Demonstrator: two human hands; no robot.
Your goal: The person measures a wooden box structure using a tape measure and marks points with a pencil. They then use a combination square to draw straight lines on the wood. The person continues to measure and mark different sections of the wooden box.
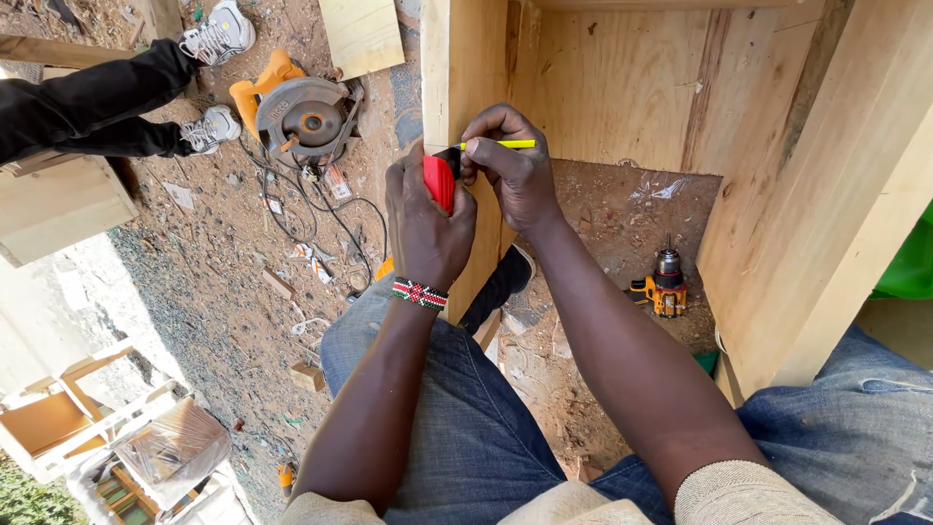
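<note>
**Marking a plank edge, both hands up at the wood**

Looking down from the head camera, I have both hands raised against the upright edge of a pale wooden plank that forms one side of a box-like timber frame. My left hand is closed around a red tool, pressed up against the plank edge; only a sliver of red shows between the fingers, so I take it for a tape measure case but cannot be sure. A beaded wristband in red, white and black sits on that wrist.

My right hand is pinched shut on a yellow pencil, which lies level with its tip toward the plank, just beside the red tool. The two hands touch each other at the knuckles.

Below them are my knees in blue jeans, spread over bare, littered dirt. Down inside the frame, on the ground, stands a yellow and black cordless drill, well apart from my hands. Off to the left lies an orange circular saw with its cable trailing across the soil. Beyond it, another person's legs in black trousers and grey trainers reach into the top corner. A loose board rests near the saw.
</note>
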